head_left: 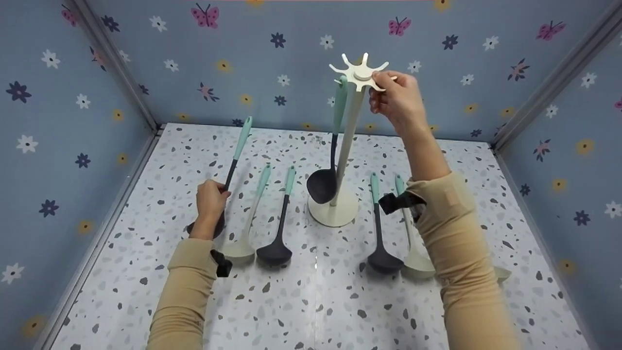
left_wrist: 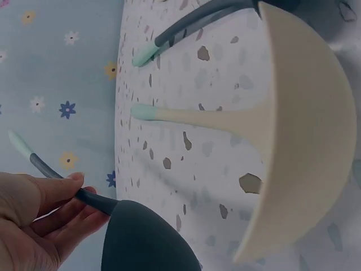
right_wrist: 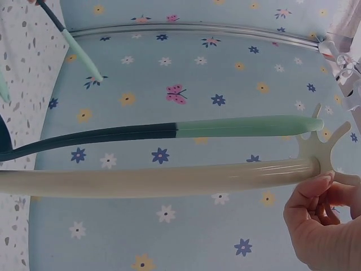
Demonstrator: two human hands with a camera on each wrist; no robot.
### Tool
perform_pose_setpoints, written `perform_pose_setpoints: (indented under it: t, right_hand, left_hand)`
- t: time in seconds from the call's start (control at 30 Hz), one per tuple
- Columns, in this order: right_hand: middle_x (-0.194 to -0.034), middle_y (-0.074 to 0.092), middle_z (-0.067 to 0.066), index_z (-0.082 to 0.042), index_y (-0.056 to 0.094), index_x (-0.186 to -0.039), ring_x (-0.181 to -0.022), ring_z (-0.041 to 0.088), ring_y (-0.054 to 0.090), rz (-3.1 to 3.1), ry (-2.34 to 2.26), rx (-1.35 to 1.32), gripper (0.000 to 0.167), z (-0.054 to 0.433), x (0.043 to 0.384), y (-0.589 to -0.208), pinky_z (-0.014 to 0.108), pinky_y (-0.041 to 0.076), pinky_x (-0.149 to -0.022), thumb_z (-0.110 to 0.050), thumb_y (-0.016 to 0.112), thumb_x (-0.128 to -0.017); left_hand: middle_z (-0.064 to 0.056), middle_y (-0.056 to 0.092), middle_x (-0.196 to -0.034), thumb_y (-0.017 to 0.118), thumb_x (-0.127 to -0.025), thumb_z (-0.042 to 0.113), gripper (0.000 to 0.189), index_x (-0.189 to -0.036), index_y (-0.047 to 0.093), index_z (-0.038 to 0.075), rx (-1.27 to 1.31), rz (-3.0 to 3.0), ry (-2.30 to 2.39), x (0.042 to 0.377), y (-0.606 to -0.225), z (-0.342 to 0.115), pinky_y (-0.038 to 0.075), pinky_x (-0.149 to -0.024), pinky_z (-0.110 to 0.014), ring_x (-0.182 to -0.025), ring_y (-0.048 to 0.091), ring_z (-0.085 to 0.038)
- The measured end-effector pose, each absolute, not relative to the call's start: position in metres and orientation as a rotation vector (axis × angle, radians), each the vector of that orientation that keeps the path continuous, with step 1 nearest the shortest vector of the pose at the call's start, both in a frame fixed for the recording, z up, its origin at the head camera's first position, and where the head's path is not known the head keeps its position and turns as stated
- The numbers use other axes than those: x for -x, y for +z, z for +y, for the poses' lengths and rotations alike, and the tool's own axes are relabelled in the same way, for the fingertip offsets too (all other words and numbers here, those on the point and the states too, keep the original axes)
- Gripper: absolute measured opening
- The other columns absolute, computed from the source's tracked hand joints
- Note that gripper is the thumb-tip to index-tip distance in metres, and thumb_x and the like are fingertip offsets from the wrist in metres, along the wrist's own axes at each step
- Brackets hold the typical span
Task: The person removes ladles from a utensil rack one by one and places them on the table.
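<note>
My left hand grips the dark shaft of a ladle with a mint handle. This ladle leans up off the table at the left, its dark bowl partly behind the hand in the head view. At the top of a cream stand, my right hand pinches one arm of the star-shaped hook rack. Another dark ladle hangs by its mint handle from a hook on the rack's left side. The stand leans slightly right in the head view.
On the speckled table, a cream ladle and a dark ladle lie left of the stand. To the right are a dark ladle, a cream ladle and a cream piece mostly behind my sleeve. Flowered walls enclose three sides.
</note>
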State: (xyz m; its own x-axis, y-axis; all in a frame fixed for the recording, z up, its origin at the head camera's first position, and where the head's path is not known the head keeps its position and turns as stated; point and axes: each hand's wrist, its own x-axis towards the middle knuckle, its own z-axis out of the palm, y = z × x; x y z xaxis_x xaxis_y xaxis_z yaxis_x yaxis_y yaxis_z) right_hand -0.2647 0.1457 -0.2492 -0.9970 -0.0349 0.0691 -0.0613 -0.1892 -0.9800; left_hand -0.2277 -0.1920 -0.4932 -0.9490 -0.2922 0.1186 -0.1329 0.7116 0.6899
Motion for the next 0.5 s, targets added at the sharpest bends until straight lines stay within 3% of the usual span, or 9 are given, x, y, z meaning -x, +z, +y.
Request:
perform_pose_setpoints:
  t: [0.27, 0.5]
  right_hand:
    - [-0.064, 0.043, 0.01, 0.003, 0.05, -0.076, -0.049, 0.016, 0.04, -2.019, 2.372, -0.119, 0.02, 0.146, 0.264, -0.247, 0.022, 0.039, -0.045, -0.01, 0.048, -0.091]
    - [-0.063, 0.042, 0.01, 0.003, 0.051, -0.077, -0.048, 0.016, 0.04, -2.003, 2.398, -0.134, 0.018, 0.147, 0.265, -0.249, 0.022, 0.039, -0.044, -0.008, 0.048, -0.091]
  left_hand:
    - [-0.028, 0.055, -0.091, 0.061, -0.075, -0.006, 0.017, -0.089, 0.061, -0.014, -0.429, -2.883, -0.933, 0.224, -0.506, -0.203, 0.045, -0.076, -0.044, -0.085, 0.055, -0.039]
    - [-0.029, 0.06, -0.085, 0.06, -0.074, -0.005, 0.017, -0.087, 0.059, -0.015, -0.465, -3.006, -0.906, 0.219, -0.515, -0.21, 0.047, -0.07, -0.045, -0.077, 0.058, -0.038]
